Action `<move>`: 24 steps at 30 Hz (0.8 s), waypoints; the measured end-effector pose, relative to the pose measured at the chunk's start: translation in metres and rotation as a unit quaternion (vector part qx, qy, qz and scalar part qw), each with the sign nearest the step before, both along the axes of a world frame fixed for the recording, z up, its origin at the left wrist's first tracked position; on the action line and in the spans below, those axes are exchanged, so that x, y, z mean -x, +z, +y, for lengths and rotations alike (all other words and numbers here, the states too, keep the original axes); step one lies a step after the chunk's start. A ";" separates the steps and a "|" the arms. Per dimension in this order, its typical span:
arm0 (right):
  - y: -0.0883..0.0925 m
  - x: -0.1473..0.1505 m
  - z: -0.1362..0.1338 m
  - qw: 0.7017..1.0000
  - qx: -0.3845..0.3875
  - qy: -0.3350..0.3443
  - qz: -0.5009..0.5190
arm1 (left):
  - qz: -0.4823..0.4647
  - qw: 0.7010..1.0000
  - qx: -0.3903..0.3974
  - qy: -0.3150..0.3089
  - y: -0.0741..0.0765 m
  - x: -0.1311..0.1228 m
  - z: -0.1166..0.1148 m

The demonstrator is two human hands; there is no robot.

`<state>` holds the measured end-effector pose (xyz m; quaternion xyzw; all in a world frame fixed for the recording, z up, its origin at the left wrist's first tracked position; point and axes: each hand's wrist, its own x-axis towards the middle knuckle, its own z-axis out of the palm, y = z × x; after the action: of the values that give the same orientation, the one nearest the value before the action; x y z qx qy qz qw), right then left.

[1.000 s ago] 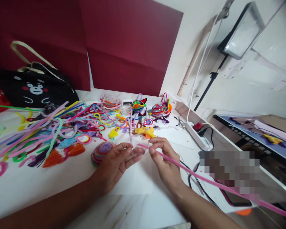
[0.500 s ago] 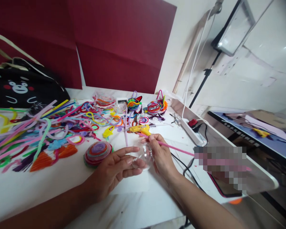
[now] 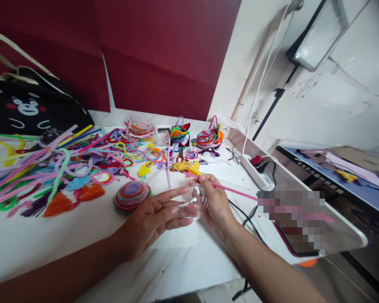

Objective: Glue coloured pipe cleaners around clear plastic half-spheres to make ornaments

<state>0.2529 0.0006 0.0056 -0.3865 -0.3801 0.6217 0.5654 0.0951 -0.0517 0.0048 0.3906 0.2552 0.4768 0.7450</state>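
Observation:
A clear plastic ball (image 3: pixel 196 201) is held between my two hands above the white table. My left hand (image 3: pixel 159 210) has its fingers curved round the ball's left side. From the right, my right hand (image 3: pixel 219 204) grips the ball and pinches a long pink pipe cleaner (image 3: pixel 240 192) near the ball's top. The pipe cleaner stretches off to the right. Just beyond the hands lies a yellow glue gun (image 3: pixel 189 167). Beside my left wrist sits a dome (image 3: pixel 132 197) wound in coloured pipe cleaners, partly covered by that hand.
Loose pipe cleaners (image 3: pixel 66 168) are heaped at the left, with orange tassels (image 3: pixel 58 205). Wrapped balls (image 3: pixel 178 134) stand at the back. A power strip (image 3: pixel 257 172) and a black cable (image 3: pixel 248 223) lie to the right, near a phone (image 3: pixel 293 242). A black bag (image 3: pixel 34 109) stands at the far left.
The camera view has shifted slightly. Both hands keep their hold on the ball and the pink pipe cleaner; they have hardly moved against the table.

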 end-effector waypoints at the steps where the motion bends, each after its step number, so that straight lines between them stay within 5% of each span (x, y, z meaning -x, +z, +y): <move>1: 0.000 0.000 0.000 1.000 0.001 -0.002 0.000 | 0.001 1.000 -0.002 0.001 0.000 0.000 0.000; 24: -0.003 0.003 -0.003 0.999 0.006 0.001 0.032 | 0.070 0.996 -0.037 0.034 -0.002 0.000 -0.001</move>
<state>0.2497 -0.0022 0.0022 -0.3696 -0.3581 0.6366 0.5743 0.0947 -0.0529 0.0025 0.4415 0.3024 0.4822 0.6936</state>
